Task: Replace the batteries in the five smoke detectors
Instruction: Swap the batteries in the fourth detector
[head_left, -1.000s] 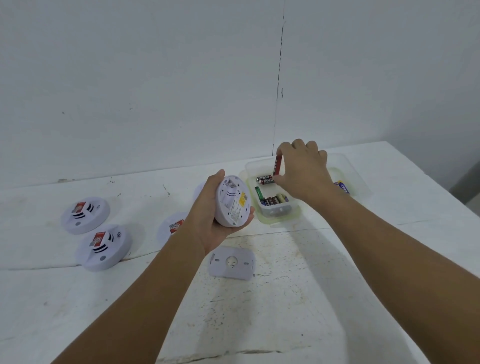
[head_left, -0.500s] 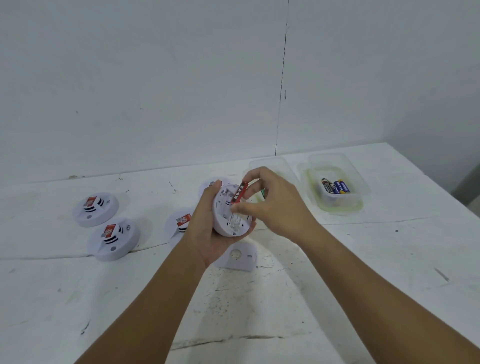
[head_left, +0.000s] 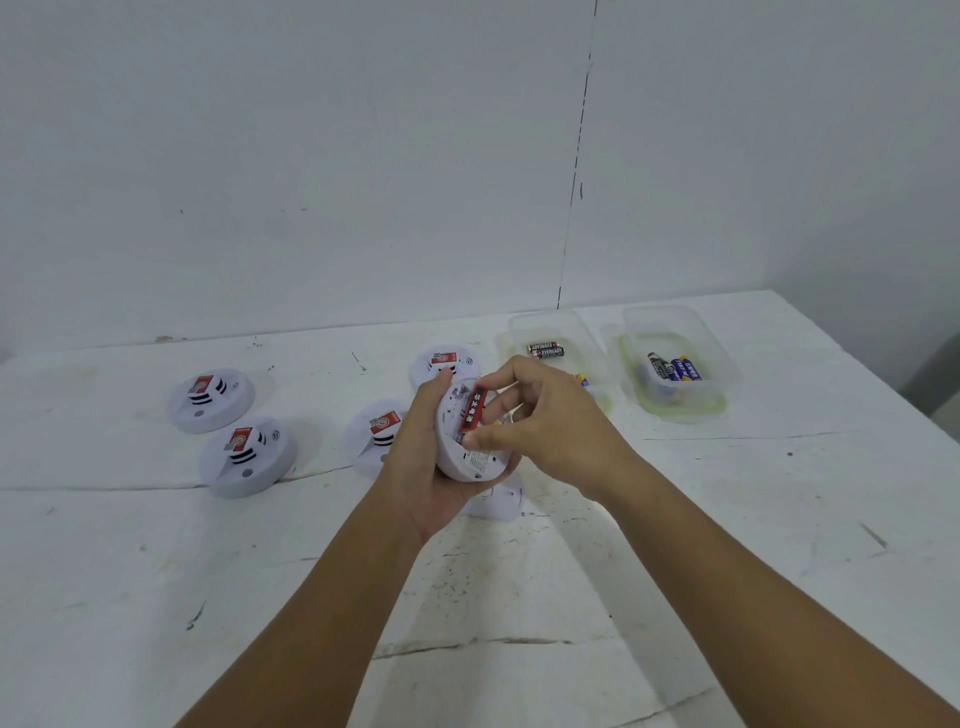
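Observation:
My left hand (head_left: 415, 467) holds a white round smoke detector (head_left: 467, 457) above the table with its back side turned up. My right hand (head_left: 545, 415) pinches a red battery (head_left: 474, 410) and presses it against the detector's open battery bay. The detector's white back cover (head_left: 501, 501) lies on the table just under my hands, mostly hidden. Several other detectors rest face up: two at the left (head_left: 210, 400) (head_left: 247, 454), one behind my left hand (head_left: 376, 434), one further back (head_left: 447, 361).
Two clear plastic tubs stand at the back right: the nearer one (head_left: 550, 327) holds several batteries, the right one (head_left: 675, 410) holds a few blue and black ones. The white table (head_left: 571, 597) ends at the wall behind and drops off at the right.
My right hand lifted a red battery out of the nearer tub, carried it left to the detector and turned it down along the battery bay. My left hand tilted the detector's back upward.

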